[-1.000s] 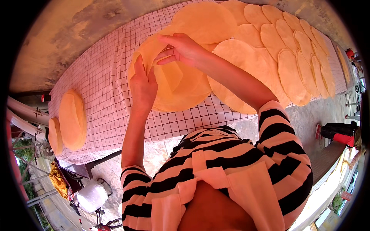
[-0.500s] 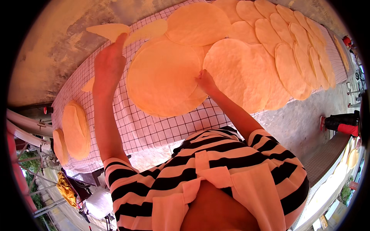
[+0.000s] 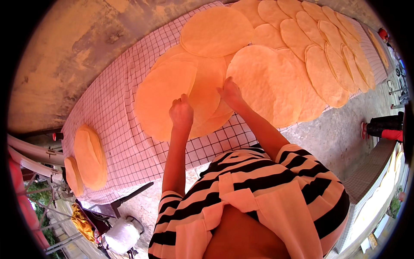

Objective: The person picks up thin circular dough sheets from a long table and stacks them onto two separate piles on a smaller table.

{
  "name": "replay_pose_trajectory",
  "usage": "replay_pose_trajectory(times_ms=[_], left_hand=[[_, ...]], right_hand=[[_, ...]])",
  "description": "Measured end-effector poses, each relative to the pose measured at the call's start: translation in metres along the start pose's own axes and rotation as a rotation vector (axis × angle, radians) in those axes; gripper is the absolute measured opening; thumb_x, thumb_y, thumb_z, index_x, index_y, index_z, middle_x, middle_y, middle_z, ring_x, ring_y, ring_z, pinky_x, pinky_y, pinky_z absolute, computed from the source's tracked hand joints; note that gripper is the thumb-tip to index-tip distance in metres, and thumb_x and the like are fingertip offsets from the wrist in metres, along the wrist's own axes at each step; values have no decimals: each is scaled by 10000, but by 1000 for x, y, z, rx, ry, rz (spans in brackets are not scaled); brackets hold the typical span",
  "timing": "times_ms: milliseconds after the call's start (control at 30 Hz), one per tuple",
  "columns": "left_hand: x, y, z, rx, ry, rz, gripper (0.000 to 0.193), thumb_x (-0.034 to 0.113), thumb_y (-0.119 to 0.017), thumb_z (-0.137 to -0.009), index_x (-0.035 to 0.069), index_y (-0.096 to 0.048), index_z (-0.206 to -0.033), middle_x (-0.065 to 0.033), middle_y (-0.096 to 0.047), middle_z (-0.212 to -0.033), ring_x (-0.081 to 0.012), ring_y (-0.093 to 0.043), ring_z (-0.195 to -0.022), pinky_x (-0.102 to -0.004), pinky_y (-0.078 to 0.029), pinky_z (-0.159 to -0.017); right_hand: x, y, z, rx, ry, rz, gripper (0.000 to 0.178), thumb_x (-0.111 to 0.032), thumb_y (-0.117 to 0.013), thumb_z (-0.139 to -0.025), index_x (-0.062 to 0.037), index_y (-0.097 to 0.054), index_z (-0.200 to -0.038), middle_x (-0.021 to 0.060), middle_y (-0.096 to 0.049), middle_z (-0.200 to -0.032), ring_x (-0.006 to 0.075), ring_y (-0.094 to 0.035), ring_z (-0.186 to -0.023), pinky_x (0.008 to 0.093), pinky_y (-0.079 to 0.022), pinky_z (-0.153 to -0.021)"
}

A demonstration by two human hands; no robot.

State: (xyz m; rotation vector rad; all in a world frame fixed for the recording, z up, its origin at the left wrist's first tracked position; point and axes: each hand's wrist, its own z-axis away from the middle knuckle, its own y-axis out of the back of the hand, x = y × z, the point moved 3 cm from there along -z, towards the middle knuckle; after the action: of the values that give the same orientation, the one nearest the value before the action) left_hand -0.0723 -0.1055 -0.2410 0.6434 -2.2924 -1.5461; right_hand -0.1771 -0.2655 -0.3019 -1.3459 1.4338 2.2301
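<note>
A thin, round, pale flatbread sheet (image 3: 161, 93) lies askew over the left side of a loose pile of flatbreads (image 3: 209, 93). My left hand (image 3: 181, 114) is closed, its fingertips pinching at the right part of that sheet. To its right, my right hand (image 3: 232, 95) rests where the pile meets a neighbouring flatbread stack (image 3: 258, 86). Its fingers are curled, with the thumb toward the pile; whether they grip an edge is hidden. Above the pile lies another round flatbread (image 3: 217, 31), overlapping its upper edge.
A checked cloth (image 3: 125, 142) covers the long table. Overlapping flatbreads (image 3: 327, 73) spread over its right part, and a small stack (image 3: 89, 157) sits near the left end. Behind is a stained wall (image 3: 56, 56); a person's legs (image 3: 384, 129) show at right.
My left hand has come from the far left down toward me and to the right. The sheet that was folded up in the air now lies on the pile. My right hand has barely moved.
</note>
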Motion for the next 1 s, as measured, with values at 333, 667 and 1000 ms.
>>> replay_pose_trajectory(times_ms=[333, 667, 1000], left_hand=[[72, -39, 7, 94, -17, 297, 380, 61, -604, -705, 10, -473, -1058, -146, -586, -963, -290, -564, -872, -444, -443, -697], [-12, 4, -27, -104, 117, 554, 81, 40, -541, -807, 4, -488, -857, -245, -540, -663, -421, -540, -634, -423, -415, -537], [21, 162, -52, 64, -294, 205, 202, -55, -497, -753, 41, -509, -931, -158, -582, -727, -309, -555, -598, -366, -427, -512]], right_hand=[[3, -22, -5, -42, -66, -551, 294, -65, -577, -784, 72, -438, -1004, 154, -600, -735, 200, -616, -570, 291, -496, -477], [-16, 38, 49, -57, 2, -582, 380, -243, -529, -860, 61, -434, -1067, 190, -621, -860, 221, -641, -695, 328, -489, -644], [222, 199, 126, 752, -546, -82, 286, -225, -633, -767, 16, -523, -876, 155, -604, -771, 247, -589, -727, 343, -469, -649]])
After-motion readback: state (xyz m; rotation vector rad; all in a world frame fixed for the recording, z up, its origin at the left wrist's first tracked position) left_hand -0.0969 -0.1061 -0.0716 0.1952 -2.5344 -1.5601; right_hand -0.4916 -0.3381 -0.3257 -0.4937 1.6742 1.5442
